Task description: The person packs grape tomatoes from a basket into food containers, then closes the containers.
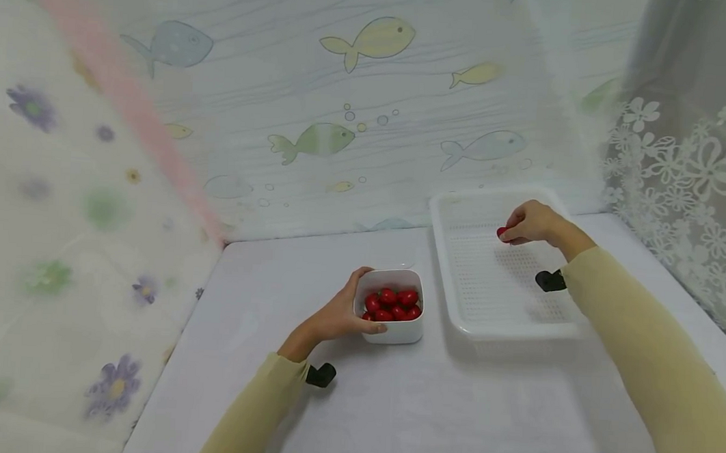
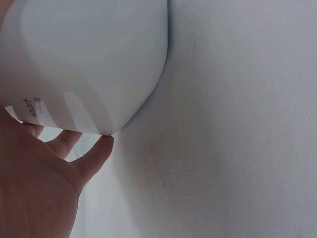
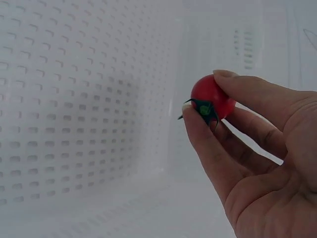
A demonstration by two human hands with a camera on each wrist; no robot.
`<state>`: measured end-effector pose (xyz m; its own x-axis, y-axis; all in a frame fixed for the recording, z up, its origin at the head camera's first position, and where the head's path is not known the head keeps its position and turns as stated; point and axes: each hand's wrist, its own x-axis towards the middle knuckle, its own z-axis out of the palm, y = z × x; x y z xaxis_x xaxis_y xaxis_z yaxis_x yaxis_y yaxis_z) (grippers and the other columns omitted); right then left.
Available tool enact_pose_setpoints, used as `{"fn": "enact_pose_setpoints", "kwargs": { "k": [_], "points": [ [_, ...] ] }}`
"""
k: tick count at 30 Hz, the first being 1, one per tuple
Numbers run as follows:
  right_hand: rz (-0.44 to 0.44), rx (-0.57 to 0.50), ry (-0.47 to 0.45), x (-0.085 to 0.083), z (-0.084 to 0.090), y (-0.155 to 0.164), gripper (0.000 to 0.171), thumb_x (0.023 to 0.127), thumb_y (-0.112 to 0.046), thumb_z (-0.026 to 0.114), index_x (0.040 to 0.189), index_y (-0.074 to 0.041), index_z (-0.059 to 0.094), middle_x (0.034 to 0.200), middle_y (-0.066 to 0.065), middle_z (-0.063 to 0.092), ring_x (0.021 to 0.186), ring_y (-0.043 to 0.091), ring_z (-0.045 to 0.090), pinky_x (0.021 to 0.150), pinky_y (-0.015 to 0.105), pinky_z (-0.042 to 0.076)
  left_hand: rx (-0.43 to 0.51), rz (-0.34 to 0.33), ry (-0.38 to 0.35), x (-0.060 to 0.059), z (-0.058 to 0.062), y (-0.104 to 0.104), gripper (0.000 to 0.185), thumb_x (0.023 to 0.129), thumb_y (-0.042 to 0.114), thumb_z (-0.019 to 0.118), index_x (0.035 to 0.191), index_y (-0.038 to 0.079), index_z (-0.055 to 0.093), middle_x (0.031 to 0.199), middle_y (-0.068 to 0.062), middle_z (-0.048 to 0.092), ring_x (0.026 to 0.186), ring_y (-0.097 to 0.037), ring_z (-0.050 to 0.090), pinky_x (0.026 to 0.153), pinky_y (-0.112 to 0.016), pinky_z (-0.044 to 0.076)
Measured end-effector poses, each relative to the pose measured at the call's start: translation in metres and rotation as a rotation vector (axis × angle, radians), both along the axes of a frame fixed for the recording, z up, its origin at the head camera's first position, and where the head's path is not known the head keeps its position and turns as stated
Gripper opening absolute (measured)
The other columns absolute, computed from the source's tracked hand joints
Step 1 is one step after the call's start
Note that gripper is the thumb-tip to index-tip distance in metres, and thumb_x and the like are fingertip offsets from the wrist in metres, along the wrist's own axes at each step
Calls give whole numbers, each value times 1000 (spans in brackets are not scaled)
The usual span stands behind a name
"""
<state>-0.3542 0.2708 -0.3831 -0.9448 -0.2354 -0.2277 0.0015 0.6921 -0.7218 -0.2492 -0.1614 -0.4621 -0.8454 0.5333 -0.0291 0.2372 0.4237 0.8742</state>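
Note:
My right hand (image 1: 532, 223) pinches a cherry tomato (image 3: 210, 95) between thumb and fingertips, over the white perforated basket (image 1: 452, 286). A green stem cap shows on the tomato in the right wrist view. On the table to the left, my left hand (image 1: 342, 314) grips a white square container (image 1: 403, 333), thumb along the near side and fingers round the far left. Several red cherry tomatoes (image 1: 390, 303) lie inside it. In the left wrist view, fingertips (image 2: 104, 144) press the container's wall, which carries small dark lettering.
A white cloth (image 1: 451, 423) covers the table. Behind it hangs a curtain with fish drawings (image 1: 318, 142), with a flowered curtain (image 1: 79, 239) at the left and a lace one (image 1: 699, 169) at the right. The basket's raised rim stands right of the container.

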Motion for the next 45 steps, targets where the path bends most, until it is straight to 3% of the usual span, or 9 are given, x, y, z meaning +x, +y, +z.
{"fn": "enact_pose_setpoints", "kwargs": {
  "k": [12,27,32,45],
  "points": [
    [68,-10,46,26,22,-10,34,95,-16,73,114,11,63,106,22,70,85,20,71,87,42,59,-22,4,22,2,2,2,106,77,38,87,156,24,18,145,5,42,136,-17,41,106,-48,47],
    [106,-34,36,52,36,-27,34,95,-18,74,115,9,64,109,19,69,90,22,70,92,45,57,-39,10,26,0,1,1,111,77,39,87,159,18,15,146,2,41,139,-20,39,108,-53,44],
    [128,-49,37,64,42,-34,33,95,-17,74,115,7,64,110,17,69,91,22,72,92,44,57,-19,3,6,2,2,1,107,77,36,87,158,21,18,146,1,42,137,-21,40,108,-52,45],
    [188,-100,35,90,47,-64,29,92,-19,76,111,1,67,108,12,72,92,21,71,92,47,53,-45,15,24,2,3,1,112,76,38,87,159,18,15,146,1,42,138,-21,40,108,-53,45]
  ]
}}
